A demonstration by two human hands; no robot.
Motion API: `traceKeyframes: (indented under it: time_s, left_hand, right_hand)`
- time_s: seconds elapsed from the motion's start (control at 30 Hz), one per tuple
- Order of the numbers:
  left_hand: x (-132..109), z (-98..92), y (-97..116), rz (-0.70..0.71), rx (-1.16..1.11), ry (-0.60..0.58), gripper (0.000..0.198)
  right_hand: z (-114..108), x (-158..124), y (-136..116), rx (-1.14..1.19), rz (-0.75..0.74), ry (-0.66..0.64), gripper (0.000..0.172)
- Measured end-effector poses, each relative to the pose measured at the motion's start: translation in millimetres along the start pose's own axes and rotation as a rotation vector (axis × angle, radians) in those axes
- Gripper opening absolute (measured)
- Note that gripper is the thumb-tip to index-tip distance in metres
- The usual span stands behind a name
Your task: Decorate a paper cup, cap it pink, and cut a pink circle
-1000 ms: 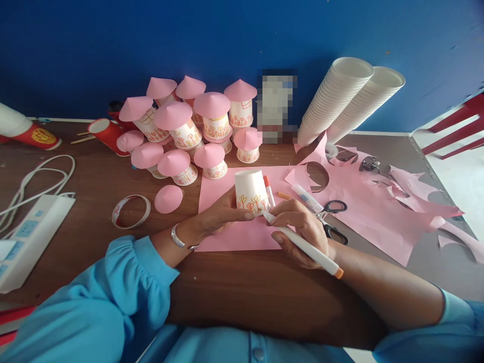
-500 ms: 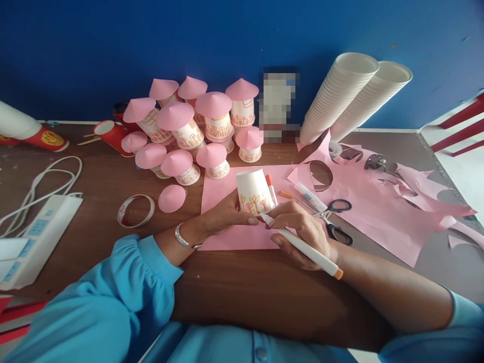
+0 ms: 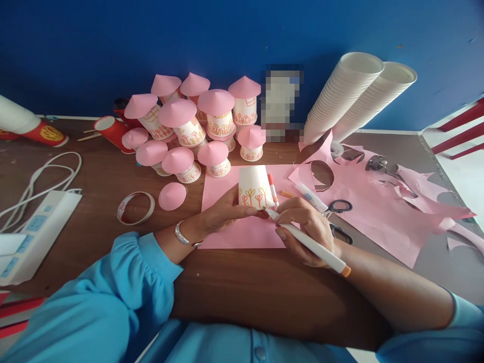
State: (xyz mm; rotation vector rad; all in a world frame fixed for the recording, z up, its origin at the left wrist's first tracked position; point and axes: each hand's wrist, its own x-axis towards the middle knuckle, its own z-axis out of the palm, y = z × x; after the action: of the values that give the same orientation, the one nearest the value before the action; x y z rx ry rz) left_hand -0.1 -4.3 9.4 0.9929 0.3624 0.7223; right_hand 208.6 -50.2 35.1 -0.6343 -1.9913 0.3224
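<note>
Item: paper cup (image 3: 252,182), white, narrow end up, red and yellow flowers drawn about its lower part; held over a pink sheet (image 3: 234,237) on the counter (image 3: 227,287). Whether it touches the sheet, I cannot tell from where I stand.

Item: left hand (image 3: 221,214), fingers clamped on the cup from its left side, thumb along the lower rim.

Item: right hand (image 3: 306,232), fingers clamped on a white marker (image 3: 315,248) with an orange end.

Relation: the marker's long axis slants from lower right to upper left, tip at the cup's lower right rim, contact uncertain; the cup lies up and left of the right fingers. Left hand nearer, touching it.

Alongside: red-capped marker (image 3: 273,190), just right of the cup; black-handled scissors (image 3: 341,205), beyond the right hand.
</note>
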Motion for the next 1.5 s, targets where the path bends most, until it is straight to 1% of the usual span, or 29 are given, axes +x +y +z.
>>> traceKeyframes:
  time_s: [0.27, 0.4, 0.5, 0.67, 0.9, 1.1, 1.3, 1.5]
  left_hand:
    - [-1.6, -6.0, -5.5, -0.005, 0.054, 0.036, 0.034]
    - [-1.1, -6.1, -4.6, 0.02, 0.033, -0.009, 0.031]
    - [-0.7, -5.6, -4.1, 0.015, 0.036, -0.028, 0.033]
    - [-0.6, -5.1, -3.8, -0.012, 0.049, -0.016, 0.041]
    - [0.3, -2.0, -1.1, -0.025, 0.077, 0.034, 0.039]
    - [0.4, -1.6, -1.2, 0.012, 0.084, 0.027, 0.033]
    - [-0.4, -3.2, -1.8, -0.01, 0.143, 0.05, 0.043]
    - [-0.7, -4.0, -2.4, -0.009, 0.158, 0.055, 0.039]
  right_hand:
    - [1.9, -2.8, 1.6, 0.001, -0.01, -0.028, 0.015]
    - [1.4, -1.4, 1.5, -0.005, -0.007, -0.028, 0.014]
    - [0.9, -0.1, 1.2, -0.016, 0.0, -0.016, 0.015]
    - [1.1, 0.8, 0.9, -0.021, 0.016, 0.012, 0.017]
    - [2.4, 0.1, -1.5, -0.011, 0.035, 0.034, 0.018]
    - [0.9, 0.9, -2.6, 0.001, 0.008, 0.02, 0.02]
    - [2.1, -1.3, -1.6, -0.003, -0.013, -0.009, 0.024]
    - [2.4, -1.7, -1.4, -0.021, -0.012, -0.019, 0.024]
